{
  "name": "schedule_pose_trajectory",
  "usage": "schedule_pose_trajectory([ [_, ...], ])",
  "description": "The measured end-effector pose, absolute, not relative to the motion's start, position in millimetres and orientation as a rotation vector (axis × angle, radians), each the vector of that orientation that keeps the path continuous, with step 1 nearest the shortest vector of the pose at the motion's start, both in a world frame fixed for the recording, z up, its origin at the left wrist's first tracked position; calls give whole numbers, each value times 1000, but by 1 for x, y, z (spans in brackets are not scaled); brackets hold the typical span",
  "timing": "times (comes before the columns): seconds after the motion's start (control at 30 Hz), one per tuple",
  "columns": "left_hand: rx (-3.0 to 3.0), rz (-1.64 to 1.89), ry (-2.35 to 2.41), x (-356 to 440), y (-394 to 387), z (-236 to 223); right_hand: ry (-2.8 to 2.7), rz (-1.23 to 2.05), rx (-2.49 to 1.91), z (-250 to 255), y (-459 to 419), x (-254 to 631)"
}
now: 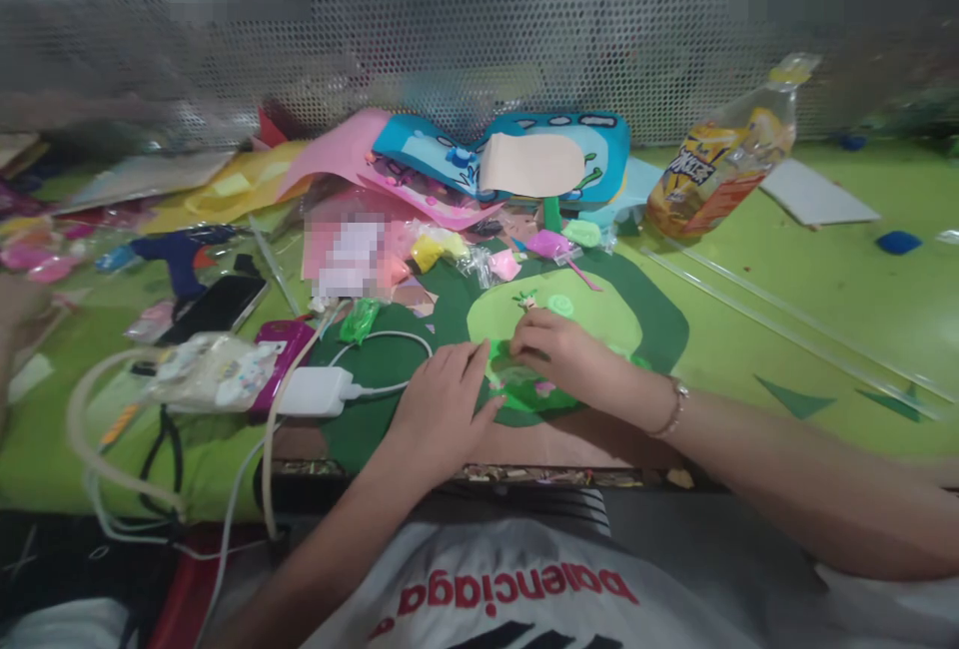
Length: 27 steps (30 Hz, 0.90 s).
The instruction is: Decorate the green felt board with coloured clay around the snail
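My left hand (446, 409) lies flat at the left edge of a light green paper shape (610, 305), fingers extended and nearly together. Over that shape, my right hand (561, 354) bends its fingers down in a pinch against bright green modelling clay (528, 397). Whatever sits between those fingertips is hidden. The clay is spread along the shape's lower part, with small pink bits in it. A pale green clay spiral (560, 306) and a small figure with a green top (528, 301) are just beyond my right hand. Dark green paper (666, 315) surrounds the shape.
Clay packets (550, 246) lie behind the shape. Left are a phone (221, 308), a white charger (315, 391) with looping cables and a blue glue gun (180, 255). A drink bottle (719, 170) leans at back right, near clear strips (794, 315). Another person's arm shows far left.
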<state>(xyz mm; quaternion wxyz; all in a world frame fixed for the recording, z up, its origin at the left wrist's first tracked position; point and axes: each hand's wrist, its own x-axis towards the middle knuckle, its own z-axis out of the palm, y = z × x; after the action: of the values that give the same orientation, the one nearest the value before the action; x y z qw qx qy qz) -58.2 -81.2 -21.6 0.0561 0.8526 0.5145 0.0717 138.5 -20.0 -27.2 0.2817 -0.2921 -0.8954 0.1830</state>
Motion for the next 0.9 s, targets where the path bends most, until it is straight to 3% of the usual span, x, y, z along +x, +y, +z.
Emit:
schedule_pose_trajectory([
  [0.33,2594,373,1600,-53,-89,-31,-2530,273,-879,-27,-21,134],
  [0.9,2636,395,1519,-57,-88,-35,-2748,293,-882,0,-37,149],
])
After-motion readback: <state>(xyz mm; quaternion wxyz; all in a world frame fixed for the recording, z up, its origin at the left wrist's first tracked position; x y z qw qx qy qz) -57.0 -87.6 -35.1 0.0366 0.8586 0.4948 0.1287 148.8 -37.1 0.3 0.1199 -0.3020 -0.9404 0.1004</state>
